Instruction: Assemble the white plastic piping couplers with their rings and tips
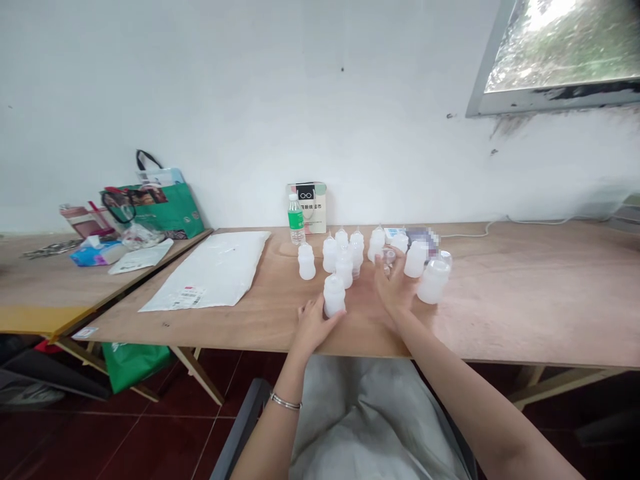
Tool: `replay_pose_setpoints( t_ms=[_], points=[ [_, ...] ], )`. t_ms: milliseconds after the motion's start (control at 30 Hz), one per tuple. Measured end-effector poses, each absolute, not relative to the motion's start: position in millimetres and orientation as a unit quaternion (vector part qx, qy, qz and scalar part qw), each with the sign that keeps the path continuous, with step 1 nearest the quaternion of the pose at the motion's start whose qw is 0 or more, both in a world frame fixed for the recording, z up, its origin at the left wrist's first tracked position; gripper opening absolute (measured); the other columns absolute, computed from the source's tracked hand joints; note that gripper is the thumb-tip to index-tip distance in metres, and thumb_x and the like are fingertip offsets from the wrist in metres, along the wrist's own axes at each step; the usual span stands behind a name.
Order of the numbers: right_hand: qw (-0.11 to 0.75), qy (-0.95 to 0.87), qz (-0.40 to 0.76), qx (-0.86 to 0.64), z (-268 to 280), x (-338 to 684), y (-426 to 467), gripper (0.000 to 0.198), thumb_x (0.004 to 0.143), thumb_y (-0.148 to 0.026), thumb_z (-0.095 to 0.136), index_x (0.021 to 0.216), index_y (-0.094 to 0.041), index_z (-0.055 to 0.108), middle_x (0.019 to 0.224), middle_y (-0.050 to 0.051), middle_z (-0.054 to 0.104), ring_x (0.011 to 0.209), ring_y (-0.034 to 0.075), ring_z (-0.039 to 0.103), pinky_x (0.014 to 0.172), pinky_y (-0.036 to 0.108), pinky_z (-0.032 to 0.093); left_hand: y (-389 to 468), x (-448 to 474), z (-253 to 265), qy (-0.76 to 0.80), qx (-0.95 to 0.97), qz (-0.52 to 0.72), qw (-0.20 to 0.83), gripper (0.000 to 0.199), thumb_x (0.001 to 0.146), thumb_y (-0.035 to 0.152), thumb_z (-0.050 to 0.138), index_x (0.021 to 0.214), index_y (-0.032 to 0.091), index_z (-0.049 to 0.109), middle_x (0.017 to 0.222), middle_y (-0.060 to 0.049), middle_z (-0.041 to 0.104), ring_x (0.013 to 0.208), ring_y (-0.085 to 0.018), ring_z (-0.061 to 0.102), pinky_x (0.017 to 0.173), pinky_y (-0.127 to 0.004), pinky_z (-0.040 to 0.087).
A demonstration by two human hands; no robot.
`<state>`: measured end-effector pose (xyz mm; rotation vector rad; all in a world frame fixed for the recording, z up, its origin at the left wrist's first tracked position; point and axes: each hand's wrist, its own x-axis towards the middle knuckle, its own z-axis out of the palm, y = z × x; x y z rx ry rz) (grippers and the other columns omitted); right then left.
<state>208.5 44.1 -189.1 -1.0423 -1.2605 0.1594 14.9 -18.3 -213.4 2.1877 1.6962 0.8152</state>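
Note:
Near the front edge of the table, my left hand (314, 323) is wrapped around a white translucent baby bottle (334, 293), which stands upright. My right hand (393, 283) reaches farther in, its thumb and fingers closed about a small clear bottle top (388, 255); whether it is a teat or a cap is too small to tell. Between my hands and behind them stand several similar bottles, one of them a bottle (344, 267) just beyond the held one. A single bottle (307, 261) is on the left. To the right of my right hand are a bottle (415, 259) and a wider bottle (433, 283).
A white mailing bag (210, 270) lies flat on the left. At the wall stand a water bottle (296, 220) and a paper bag (315, 207). A cable (487, 230) runs along the back right. Green bags (167, 210) and a tissue pack (97, 252) occupy the neighbouring table.

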Motion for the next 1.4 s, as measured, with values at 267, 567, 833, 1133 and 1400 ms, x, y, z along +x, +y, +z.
replay_pose_setpoints(
  t_ms=[267,567,833,1133,1400],
  points=[
    [0.677,-0.632,0.158,-0.343,-162.8,158.4,4.6,0.030,0.091,-0.041,0.052,0.116,-0.024,0.048,0.106,0.007,0.062,0.098,0.020,0.061,0.089,0.039,0.051,-18.9,17.0,-213.5,0.561,0.771,0.269,0.140,0.046,0.089,0.050,0.056,0.121,0.017,0.056,0.113,-0.009,0.063,0.110,-0.026,0.057,0.098,-0.050,0.041],
    [0.656,-0.646,0.187,-0.344,-184.9,163.1,0.3,0.025,0.087,-0.037,0.056,0.107,-0.023,0.051,0.098,0.006,0.063,0.090,0.020,0.062,0.081,0.037,0.051,-19.9,17.4,-210.8,0.531,0.792,0.260,0.150,0.048,0.088,0.053,0.056,0.120,0.018,0.056,0.110,-0.008,0.063,0.106,-0.025,0.058,0.098,-0.049,0.040],
    [0.617,-0.673,0.190,-0.362,-170.9,164.5,2.4,0.026,0.085,-0.035,0.058,0.107,-0.022,0.056,0.101,0.006,0.065,0.093,0.021,0.062,0.083,0.037,0.051,-19.6,17.9,-212.5,0.533,0.791,0.262,0.147,0.049,0.086,0.055,0.057,0.118,0.018,0.057,0.107,-0.007,0.064,0.105,-0.025,0.057,0.097,-0.047,0.038],
    [0.577,-0.693,0.220,-0.372,-174.6,163.9,6.4,0.027,0.083,-0.035,0.060,0.107,-0.023,0.055,0.106,0.006,0.064,0.097,0.021,0.061,0.087,0.037,0.048,-18.7,17.7,-213.3,0.540,0.784,0.260,0.162,0.046,0.083,0.059,0.057,0.112,0.024,0.058,0.103,-0.005,0.066,0.104,-0.027,0.056,0.095,-0.040,0.035],
    [0.546,-0.705,0.271,-0.363,-176.7,165.3,7.3,0.024,0.083,-0.036,0.061,0.102,-0.023,0.054,0.096,0.004,0.066,0.092,0.020,0.062,0.083,0.035,0.048,-16.5,18.3,-217.4,0.536,0.787,0.262,0.161,0.047,0.083,0.058,0.057,0.114,0.023,0.056,0.103,-0.004,0.066,0.104,-0.027,0.055,0.095,-0.041,0.033]
  ],
)
